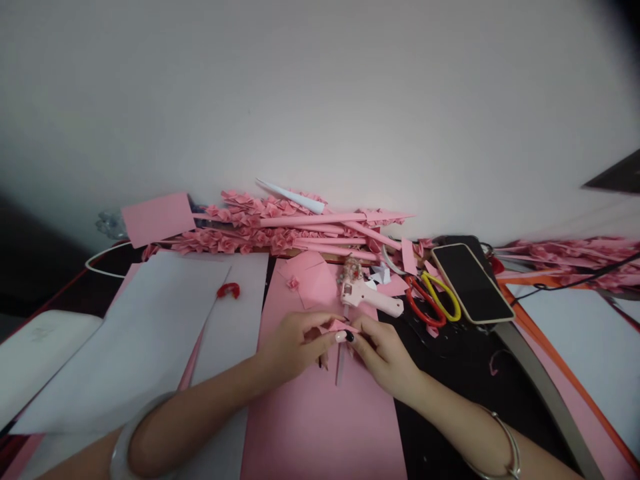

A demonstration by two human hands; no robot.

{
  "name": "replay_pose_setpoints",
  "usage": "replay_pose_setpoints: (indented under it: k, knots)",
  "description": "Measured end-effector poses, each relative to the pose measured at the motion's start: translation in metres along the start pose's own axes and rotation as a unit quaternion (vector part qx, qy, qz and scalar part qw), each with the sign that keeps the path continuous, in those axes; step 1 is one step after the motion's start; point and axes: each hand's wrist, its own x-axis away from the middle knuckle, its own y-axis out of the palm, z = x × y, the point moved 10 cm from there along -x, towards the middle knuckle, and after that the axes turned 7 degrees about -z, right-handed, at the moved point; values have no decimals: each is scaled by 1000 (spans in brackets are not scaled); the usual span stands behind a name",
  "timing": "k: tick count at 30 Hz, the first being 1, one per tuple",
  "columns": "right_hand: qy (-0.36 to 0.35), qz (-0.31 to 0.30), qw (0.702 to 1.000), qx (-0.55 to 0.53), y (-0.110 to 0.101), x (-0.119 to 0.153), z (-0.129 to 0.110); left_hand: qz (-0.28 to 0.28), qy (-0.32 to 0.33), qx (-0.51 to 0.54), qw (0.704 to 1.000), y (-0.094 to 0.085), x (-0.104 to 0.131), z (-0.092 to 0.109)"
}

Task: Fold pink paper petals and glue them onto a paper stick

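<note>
Between my two hands is a small folded piece of pink paper [339, 326]. My left hand [300, 343] pinches its left side with thumb and finger. On its right side, my right hand [383, 350] pinches it too, the thumbs nearly touching. Both hands are over a large pink sheet [325, 427]. A pale glue gun [373, 297] lies just beyond my fingers, with a translucent stick [341, 363] extending below the hands. A small pink paper flower [293, 283] rests on cut pink paper [316, 280] behind my left hand.
Pink paper flowers and rolled stems [280, 237] line the wall. Red-handled scissors [425, 310], yellow-handled scissors [445, 300] and a phone [473, 283] lie at the right. White sheets [145, 333] with a red item [229, 291] and a white device [45, 360] are at the left.
</note>
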Motion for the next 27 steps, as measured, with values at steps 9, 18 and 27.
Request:
replay_pose_setpoints:
  k: [9,18,27]
  knots:
    - [42,50,998,17,-9,0,11,-46,-47,120,991,7,-5,-14]
    - [9,101,995,10,-17,5,-2,-10,-80,104,991,2,-3,-19]
    - [29,90,996,0,-14,3,0,1,-66,80,995,0,-4,-19]
